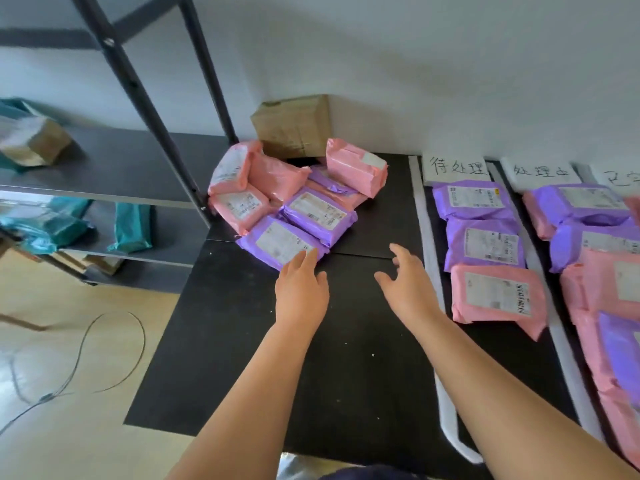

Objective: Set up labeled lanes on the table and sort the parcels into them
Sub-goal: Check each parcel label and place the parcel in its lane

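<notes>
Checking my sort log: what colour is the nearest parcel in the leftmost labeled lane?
Pink parcel, clearest in the head view.

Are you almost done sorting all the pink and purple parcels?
Partly. Done: white strip dividers and handwritten paper labels mark lanes that hold sorted parcels. In hand: the left hand touches the nearest purple plastic parcel; the right hand is open. Left: the unsorted pink-and-purple heap and a brown cardboard box.
</notes>
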Motion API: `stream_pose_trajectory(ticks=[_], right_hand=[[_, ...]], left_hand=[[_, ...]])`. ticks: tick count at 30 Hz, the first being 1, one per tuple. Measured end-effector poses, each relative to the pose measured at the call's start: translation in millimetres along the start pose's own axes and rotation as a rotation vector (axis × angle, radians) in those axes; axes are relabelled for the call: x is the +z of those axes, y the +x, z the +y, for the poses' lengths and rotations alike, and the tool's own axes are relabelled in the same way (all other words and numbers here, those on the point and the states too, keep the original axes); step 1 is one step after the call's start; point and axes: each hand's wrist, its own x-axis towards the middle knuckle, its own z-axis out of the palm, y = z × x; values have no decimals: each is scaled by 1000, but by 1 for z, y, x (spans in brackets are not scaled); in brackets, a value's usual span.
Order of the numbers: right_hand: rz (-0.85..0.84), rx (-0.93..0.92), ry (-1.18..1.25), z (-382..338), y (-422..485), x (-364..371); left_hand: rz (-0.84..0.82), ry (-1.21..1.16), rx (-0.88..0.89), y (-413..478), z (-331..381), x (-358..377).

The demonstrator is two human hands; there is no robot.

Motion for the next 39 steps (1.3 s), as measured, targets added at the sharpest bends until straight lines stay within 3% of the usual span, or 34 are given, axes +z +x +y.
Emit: stream_pose_trajectory(ticks=[9, 22, 29, 39], right_hand=[[-36, 80, -13, -72, -4, 90], [-223, 242, 63, -74, 50, 137], [-286, 226, 13, -72, 83, 154], [-236, 375, 164, -67, 92, 169]], left_hand=[[-75, 24, 11, 55, -93, -54], [-198, 188, 15, 136, -128, -28], [-252, 295, -23, 158, -141, -13], [-281, 274, 14, 137, -149, 3]])
